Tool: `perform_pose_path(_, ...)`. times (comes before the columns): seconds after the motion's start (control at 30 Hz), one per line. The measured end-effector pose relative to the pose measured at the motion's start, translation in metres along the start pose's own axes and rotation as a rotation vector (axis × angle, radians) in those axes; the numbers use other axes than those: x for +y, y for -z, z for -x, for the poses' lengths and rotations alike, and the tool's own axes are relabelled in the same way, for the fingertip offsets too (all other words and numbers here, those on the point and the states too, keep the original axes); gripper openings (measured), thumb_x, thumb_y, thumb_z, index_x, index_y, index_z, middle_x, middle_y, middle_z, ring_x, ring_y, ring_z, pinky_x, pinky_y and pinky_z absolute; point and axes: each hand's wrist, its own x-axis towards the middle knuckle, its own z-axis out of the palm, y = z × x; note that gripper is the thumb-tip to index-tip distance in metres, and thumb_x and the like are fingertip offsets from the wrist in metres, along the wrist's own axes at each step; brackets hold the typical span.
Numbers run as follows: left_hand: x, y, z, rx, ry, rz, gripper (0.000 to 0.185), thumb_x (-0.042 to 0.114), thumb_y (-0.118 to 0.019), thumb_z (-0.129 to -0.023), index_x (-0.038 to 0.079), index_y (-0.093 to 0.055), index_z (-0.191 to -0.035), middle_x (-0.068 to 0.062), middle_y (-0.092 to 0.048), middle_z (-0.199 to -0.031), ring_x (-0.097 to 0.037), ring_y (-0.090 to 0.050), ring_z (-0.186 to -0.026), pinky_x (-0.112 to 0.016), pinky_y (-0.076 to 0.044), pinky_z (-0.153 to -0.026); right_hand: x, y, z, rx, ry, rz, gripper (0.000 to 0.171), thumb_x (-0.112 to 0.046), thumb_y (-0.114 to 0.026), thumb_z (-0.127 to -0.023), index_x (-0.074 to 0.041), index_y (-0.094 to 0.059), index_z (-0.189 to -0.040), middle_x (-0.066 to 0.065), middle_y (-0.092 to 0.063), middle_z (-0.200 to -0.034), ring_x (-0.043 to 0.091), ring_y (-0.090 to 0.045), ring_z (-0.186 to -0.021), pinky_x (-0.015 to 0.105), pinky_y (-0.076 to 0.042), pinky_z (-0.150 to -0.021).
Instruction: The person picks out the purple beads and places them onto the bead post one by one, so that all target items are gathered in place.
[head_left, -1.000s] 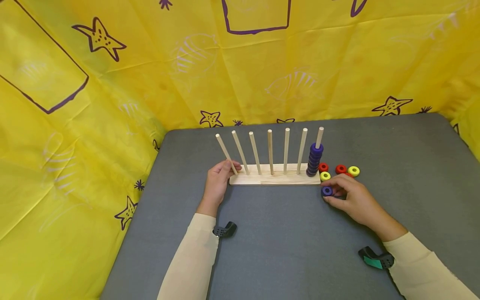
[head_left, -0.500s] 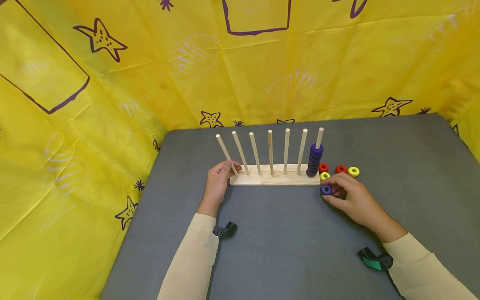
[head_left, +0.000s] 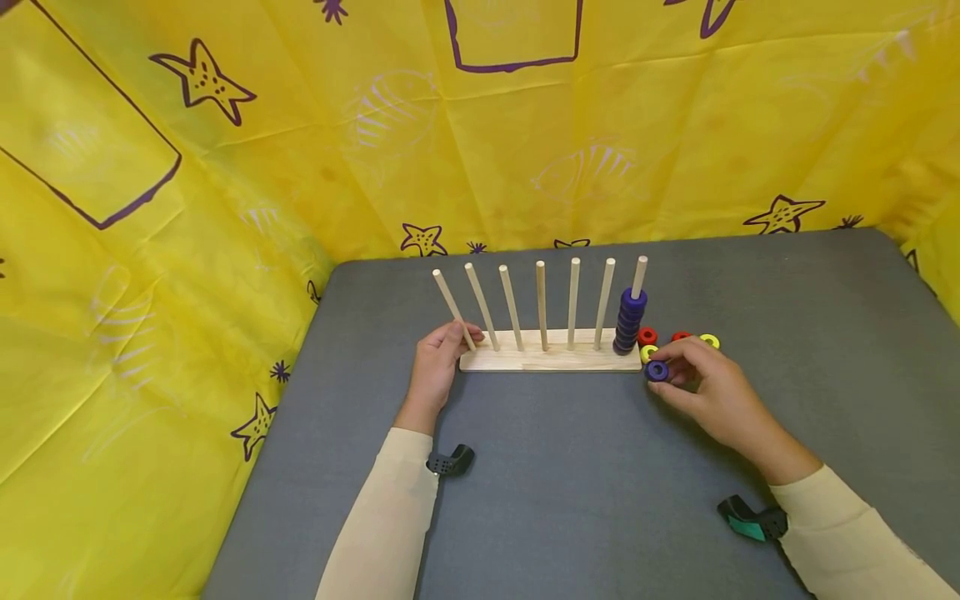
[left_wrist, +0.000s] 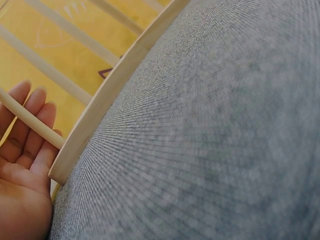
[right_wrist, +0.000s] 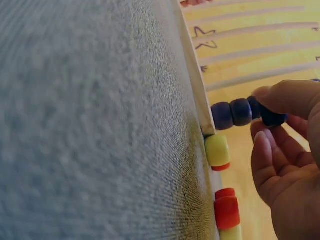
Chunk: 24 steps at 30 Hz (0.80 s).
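Observation:
A wooden peg stand (head_left: pixel 547 362) with several upright pegs rests on the grey table. Its rightmost peg carries a stack of dark blue rings (head_left: pixel 629 321); the other pegs are bare. My left hand (head_left: pixel 435 362) is at the stand's left end, its fingers (left_wrist: pixel 35 107) loosely extended behind the leftmost peg (left_wrist: pixel 32 120). Between thumb and fingers, my right hand (head_left: pixel 716 396) pinches a blue ring (head_left: pixel 657 371), hole facing up toward the head camera. That ring is raised off the table, just right of the stand's front corner, as the right wrist view shows.
Right of the stand lie a yellow ring (head_left: pixel 648 353) and a red ring (head_left: pixel 647 336). Farther right, another red ring (head_left: pixel 681 336) and yellow ring (head_left: pixel 709 341) are partly behind the right hand. A yellow patterned cloth (head_left: pixel 510 150) hangs behind the table.
My right hand has lifted the blue ring slightly and shifted a little away from me, covering more of the loose rings. The left hand and the stand have stayed put.

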Motion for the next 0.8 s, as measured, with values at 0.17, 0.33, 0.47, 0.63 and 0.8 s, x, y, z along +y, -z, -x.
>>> perform_pose_path(0.17, -0.017, 0.005, -0.004, 0.008, 0.007, 0.004, 0.039, 0.025, -0.046, -0.103, -0.009, -0.065, -0.104, -0.028, -0.063, -0.104, -0.038, -0.060, -0.101, -0.047, -0.045, -0.091, -0.003, 0.003, -0.002, 0.003, 0.012, 0.010, 0.042, 0.005, -0.083, -0.068, -0.011, -0.063, -0.101, -0.007, -0.057, -0.093, 0.010, -0.055, -0.075, 0.014, -0.047, -0.063)
perform_pose_path(0.33, -0.023, 0.005, -0.004, 0.021, -0.001, 0.000, 0.041, 0.031, -0.049, -0.101, -0.005, -0.067, -0.102, -0.022, -0.066, -0.100, -0.033, -0.062, -0.099, -0.042, -0.047, -0.090, -0.008, 0.007, -0.004, 0.010, 0.017, 0.016, 0.041, 0.005, -0.083, -0.069, -0.012, -0.063, -0.101, -0.006, -0.056, -0.096, 0.012, -0.055, -0.076, 0.013, -0.047, -0.065)
perform_pose_path(0.47, -0.024, 0.005, -0.005, 0.025, -0.012, -0.008, 0.041, 0.036, -0.051, -0.100, -0.001, -0.069, -0.100, -0.018, -0.067, -0.099, -0.032, -0.062, -0.098, -0.041, -0.048, -0.090, -0.013, 0.011, -0.006, 0.019, 0.020, 0.022, 0.040, 0.005, -0.083, -0.070, -0.012, -0.063, -0.100, -0.005, -0.055, -0.097, 0.013, -0.054, -0.077, 0.014, -0.048, -0.066)
perform_pose_path(0.63, -0.025, 0.005, -0.005, 0.029, -0.013, -0.014, 0.041, 0.038, -0.052, -0.099, 0.001, -0.070, -0.099, -0.017, -0.067, -0.098, -0.031, -0.063, -0.098, -0.040, -0.048, -0.090, -0.019, 0.018, -0.010, 0.030, 0.029, 0.028, 0.040, 0.005, -0.082, -0.070, -0.013, -0.063, -0.100, -0.006, -0.056, -0.097, 0.012, -0.054, -0.076, 0.014, -0.047, -0.064)
perform_pose_path(0.8, -0.024, 0.004, -0.004, 0.035, -0.005, -0.017, 0.041, 0.037, -0.052, -0.099, 0.001, -0.070, -0.099, -0.017, -0.067, -0.098, -0.030, -0.063, -0.097, -0.040, -0.048, -0.090, -0.026, 0.024, -0.016, 0.046, 0.044, 0.039, 0.041, 0.005, -0.082, -0.070, -0.014, -0.064, -0.102, -0.008, -0.055, -0.099, 0.009, -0.053, -0.076, 0.015, -0.048, -0.064)
